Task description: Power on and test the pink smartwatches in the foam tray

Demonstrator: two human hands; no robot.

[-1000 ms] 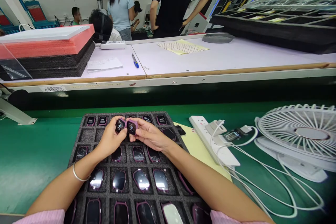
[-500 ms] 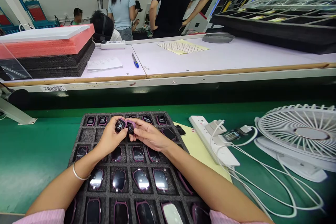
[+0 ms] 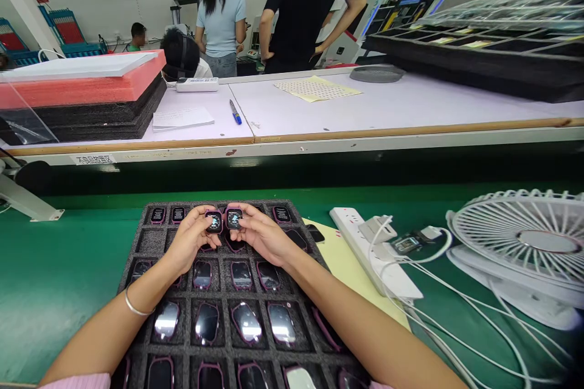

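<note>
Left hand (image 3: 188, 240) pinching one lit watch (image 3: 214, 222) between its fingers, right hand (image 3: 263, 235) likewise pinching a second watch (image 3: 234, 219), foam tray (image 3: 152, 240) lying beneath on green counter (image 3: 68, 273)

Held watches (image 3: 213, 222): purple frames, black faces lit in white and teal. Tray (image 3: 152, 240): charcoal grey, speckled, gridded. Bench (image 3: 68, 279): green. Sleeve (image 3: 79, 382): pink, ribbed. Power strip (image 3: 349, 222): white. Fan (image 3: 495, 225): white, radial ribs. Shelf (image 3: 401, 110): pale lilac, tan edge. Sheet (image 3: 317, 89): pale yellow, rows of small dots. Foam stack (image 3: 114, 90): salmon-pink over black. Pen (image 3: 235, 113): blue and dark.
</note>
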